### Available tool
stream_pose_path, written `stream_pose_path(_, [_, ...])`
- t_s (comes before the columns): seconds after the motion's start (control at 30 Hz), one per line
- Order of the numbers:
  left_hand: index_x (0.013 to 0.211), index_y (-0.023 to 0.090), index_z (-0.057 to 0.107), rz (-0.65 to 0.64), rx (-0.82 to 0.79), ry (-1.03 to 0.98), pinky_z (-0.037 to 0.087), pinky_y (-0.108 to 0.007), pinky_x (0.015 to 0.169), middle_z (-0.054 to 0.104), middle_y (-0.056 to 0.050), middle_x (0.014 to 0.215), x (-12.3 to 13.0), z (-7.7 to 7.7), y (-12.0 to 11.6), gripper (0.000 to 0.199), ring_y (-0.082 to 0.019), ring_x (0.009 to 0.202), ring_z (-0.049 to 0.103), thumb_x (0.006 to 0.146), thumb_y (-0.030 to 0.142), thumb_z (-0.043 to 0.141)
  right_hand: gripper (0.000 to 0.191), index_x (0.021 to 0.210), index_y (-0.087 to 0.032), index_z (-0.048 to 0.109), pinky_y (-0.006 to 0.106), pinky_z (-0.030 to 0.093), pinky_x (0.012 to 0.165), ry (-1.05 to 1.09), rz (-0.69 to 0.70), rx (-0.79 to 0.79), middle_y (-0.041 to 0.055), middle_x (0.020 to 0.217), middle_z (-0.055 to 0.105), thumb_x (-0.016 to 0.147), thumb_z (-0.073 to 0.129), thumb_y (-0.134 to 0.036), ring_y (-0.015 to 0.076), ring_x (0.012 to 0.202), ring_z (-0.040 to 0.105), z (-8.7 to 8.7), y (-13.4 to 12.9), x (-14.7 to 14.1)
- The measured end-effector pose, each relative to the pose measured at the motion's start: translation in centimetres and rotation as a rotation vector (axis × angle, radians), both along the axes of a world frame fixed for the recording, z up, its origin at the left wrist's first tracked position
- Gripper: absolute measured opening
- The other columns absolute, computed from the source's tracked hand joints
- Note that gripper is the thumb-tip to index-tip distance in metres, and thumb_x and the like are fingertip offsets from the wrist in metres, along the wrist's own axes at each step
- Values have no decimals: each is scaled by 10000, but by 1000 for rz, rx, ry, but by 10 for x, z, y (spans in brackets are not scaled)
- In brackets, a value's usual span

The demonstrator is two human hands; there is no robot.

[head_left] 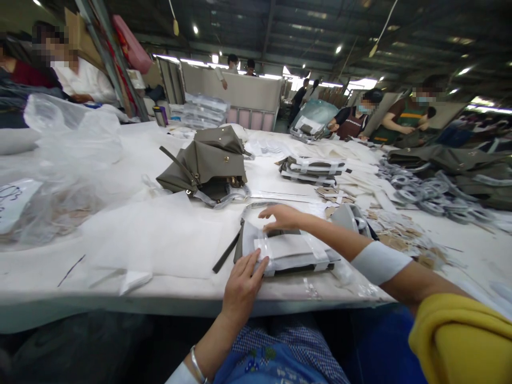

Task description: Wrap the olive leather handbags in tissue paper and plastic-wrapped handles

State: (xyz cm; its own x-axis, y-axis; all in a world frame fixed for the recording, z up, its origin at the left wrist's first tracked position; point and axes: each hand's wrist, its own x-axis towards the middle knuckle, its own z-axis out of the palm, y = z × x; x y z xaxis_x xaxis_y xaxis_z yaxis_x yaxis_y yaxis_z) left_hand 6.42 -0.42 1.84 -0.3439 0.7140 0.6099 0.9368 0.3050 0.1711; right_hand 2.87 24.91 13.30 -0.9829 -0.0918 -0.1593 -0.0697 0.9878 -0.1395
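On the table edge in front of me lies a flattened olive-grey handbag [239, 248] wrapped with white paper [286, 246] and clear tape or film. My left hand [245, 280] rests on its near left corner with the fingers stretched out flat. Over the far side of the bag, my right hand [280, 217] is curved with thumb and fingers apart, and I see nothing held in it. A dark strap [228, 250] sticks out to the left of the bag. The wrapped handle [256, 205] shows beyond it, partly behind the right hand.
An unwrapped olive handbag [218, 160] stands farther back. Behind to the right are stacked wrapped bags [312, 168], wrapped handles [416, 189] and brown scraps [420, 240]. White sheets [160, 234] and clear plastic bags [72, 133] lie left. Co-workers [358, 117] stand across the table.
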Motion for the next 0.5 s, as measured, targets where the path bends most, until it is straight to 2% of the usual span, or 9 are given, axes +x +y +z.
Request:
stream_pose_path(0.03, [1388,204,527,-6,5,19,484,-452,1062,532,-104,1448,0,-2,0,467,-272,1279,536,926,145,568,716,1394,-212,553,296,440,935,-21,20,-45,91,1318,644,779,721,-537,261,1157,606,-7,-1,9])
stream_pose_path(0.1, [1413,196,501,-20,22,61,476,-467,1067,549,-94,1434,0,-8,-1,461,-273,1300,520,954,153,522,940,1514,-202,382,346,424,1005,-74,6,-147,127,1409,568,734,737,-588,295,1230,562,-22,-5,21])
stream_pose_path(0.17, [1415,196,499,-29,40,88,478,-477,1062,590,-90,1390,0,-12,-1,448,-271,1298,525,969,158,494,980,1517,-209,376,401,418,1027,-113,-62,-227,145,1399,569,707,738,-626,327,1234,557,-36,-8,26])
stream_pose_path(0.23, [1400,203,518,-31,54,101,490,-478,1045,620,-90,1354,-1,-14,-1,432,-269,1278,545,972,158,487,920,1457,-244,474,406,418,1030,-114,-123,-276,120,1377,591,676,752,-644,330,1225,565,-46,-9,24])
stream_pose_path(0.33, [1389,205,532,-43,57,117,499,-475,1029,635,-77,1335,-2,-14,-1,426,-274,1256,562,969,145,489,688,1307,-257,628,351,440,988,-46,-206,-344,72,1299,655,727,732,-612,288,1172,604,-52,-7,21])
stream_pose_path(0.5, [1409,211,511,-69,41,159,494,-477,1025,617,-50,1359,-5,-13,-2,463,-289,1257,558,953,129,517,402,1129,-275,727,255,456,849,70,-282,-351,2,1132,735,839,663,-546,209,1044,655,-57,-16,20])
